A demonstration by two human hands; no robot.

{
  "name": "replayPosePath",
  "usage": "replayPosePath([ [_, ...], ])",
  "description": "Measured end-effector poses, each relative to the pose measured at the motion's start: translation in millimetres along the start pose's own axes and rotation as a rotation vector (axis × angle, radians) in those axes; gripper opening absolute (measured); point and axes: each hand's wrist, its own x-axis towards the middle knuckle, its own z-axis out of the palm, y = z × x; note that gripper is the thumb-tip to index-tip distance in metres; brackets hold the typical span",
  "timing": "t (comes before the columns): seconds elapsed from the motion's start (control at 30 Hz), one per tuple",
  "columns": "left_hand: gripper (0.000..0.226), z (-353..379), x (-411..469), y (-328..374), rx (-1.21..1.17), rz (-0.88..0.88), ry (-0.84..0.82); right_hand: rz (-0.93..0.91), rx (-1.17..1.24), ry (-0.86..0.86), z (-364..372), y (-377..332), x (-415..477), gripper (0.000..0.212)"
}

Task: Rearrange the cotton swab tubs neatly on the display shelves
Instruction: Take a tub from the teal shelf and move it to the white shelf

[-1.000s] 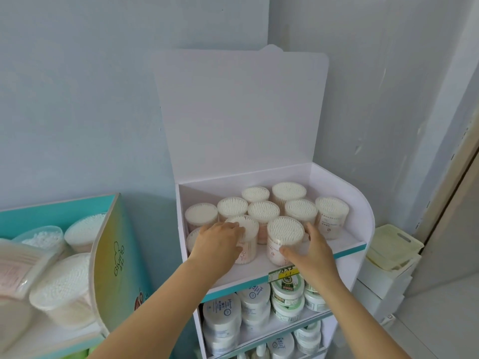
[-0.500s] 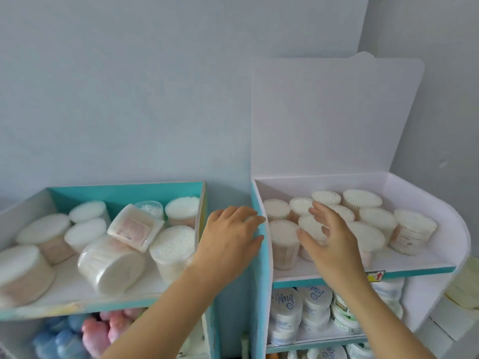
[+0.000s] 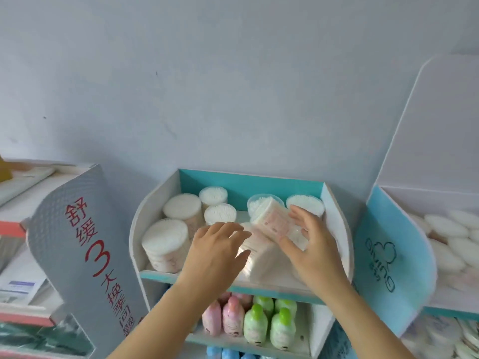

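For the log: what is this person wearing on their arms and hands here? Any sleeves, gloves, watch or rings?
Nothing worn shows. The left hand and right hand are bare, with no gloves and no rings visible. The left forearm and right forearm are uncovered down to the frame's lower edge: no sleeve, watch or bracelet in view. Nail detail is too blurred to tell.

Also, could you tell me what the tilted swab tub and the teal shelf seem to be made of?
The tilted swab tub looks like clear, glossy plastic: white swabs show through its wall. The teal shelf looks like matte printed cardboard or foam board, judging by its thin white cut edges.
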Motion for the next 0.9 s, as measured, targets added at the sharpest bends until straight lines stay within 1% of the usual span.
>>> replayPosePath([
  [0.1, 0.031, -2.1, -13.4, -48.2, 0.018, -0.03, -0.017, 0.02, 0.023, -0.024, 41.0, -16.6, 4.4, 0.052],
  [0.27, 0.035, -2.2, -24.6, -111.4, 0.098, -0.028, -0.046, 0.047, -0.048, -0.021, 81.2, -27.0, 8.9, 0.055],
  [0.37, 0.046, -0.2, -25.7, -133.6, 0.116, -0.009, -0.07, 0.048, -0.081, -0.019, 97.0, -32.9, 13.6, 0.059],
  [0.53, 0.042, 9.5, -24.7, -150.0, 0.121, 0.052, -0.051, 0.056, -0.172, -0.075, 118.5, -42.7, 26.6, 0.064],
  [0.6, 0.034, 14.3, -24.2, -153.4, 0.121, 0.074, -0.056, 0.038, -0.252, -0.126, 128.8, -45.3, 35.5, 0.068],
  [0.7, 0.034, 19.5, -22.9, -156.4, 0.091, 0.084, -0.068, 0.034, -0.438, -0.218, 144.3, -41.8, 58.5, 0.076],
  [0.8, 0.032, 21.3, -22.8, -156.3, 0.069, 0.083, -0.071, 0.113, -0.67, -0.353, 159.1, -31.9, 82.4, 0.084],
  [0.9, 0.033, 22.1, -21.9, -156.6, 0.052, 0.06, -0.072, 0.161, -0.822, -0.419, 168.0, -26.6, 92.6, 0.081],
])
